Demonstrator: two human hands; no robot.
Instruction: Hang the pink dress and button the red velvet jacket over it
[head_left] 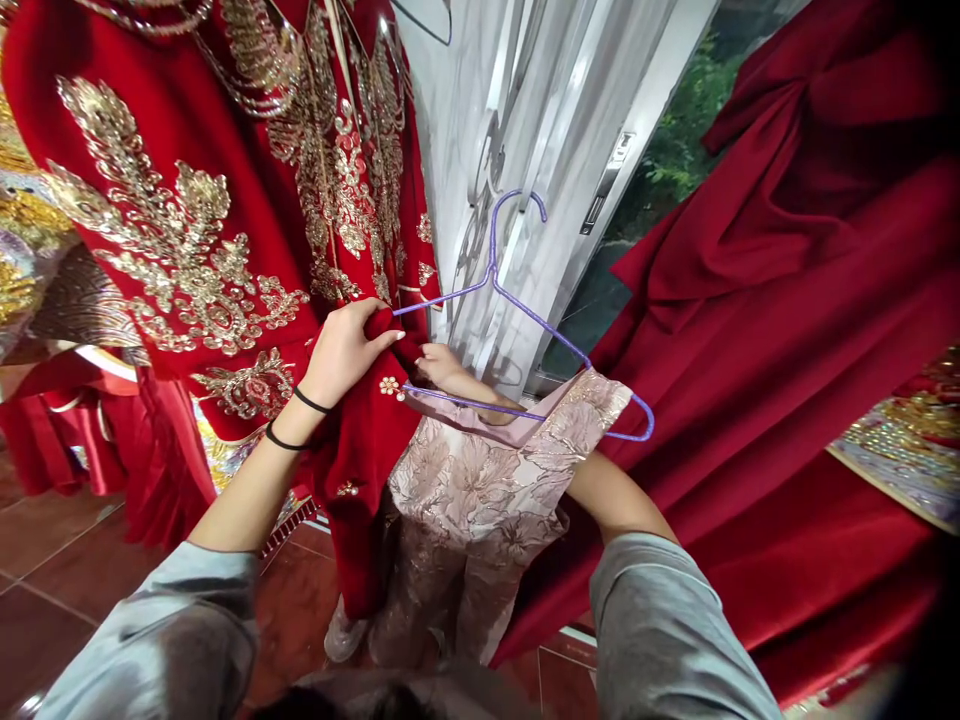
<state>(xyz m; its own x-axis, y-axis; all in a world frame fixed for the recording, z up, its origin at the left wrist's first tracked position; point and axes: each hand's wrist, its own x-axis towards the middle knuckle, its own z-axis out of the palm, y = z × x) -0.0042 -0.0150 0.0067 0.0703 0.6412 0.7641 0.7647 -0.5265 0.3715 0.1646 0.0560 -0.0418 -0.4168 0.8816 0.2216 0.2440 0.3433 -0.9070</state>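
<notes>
The tiled floor [64, 570] is reddish, with greenery [686, 115] beyond.

My left hand [346, 352] pinches red flower-buttoned cloth [365, 420] at thin purple hanger [493, 245]; right hand [442, 368] just beside, partly hidden; pink-white floral garment [476, 485] hangs below grip.

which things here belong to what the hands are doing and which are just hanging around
In hand:
- left hand, holding the red garment
- right hand, near its edge, grip unclear
- purple hanger
- pink floral garment

Just around:
- gold-embroidered red jacket
- dark red draped garment
</notes>
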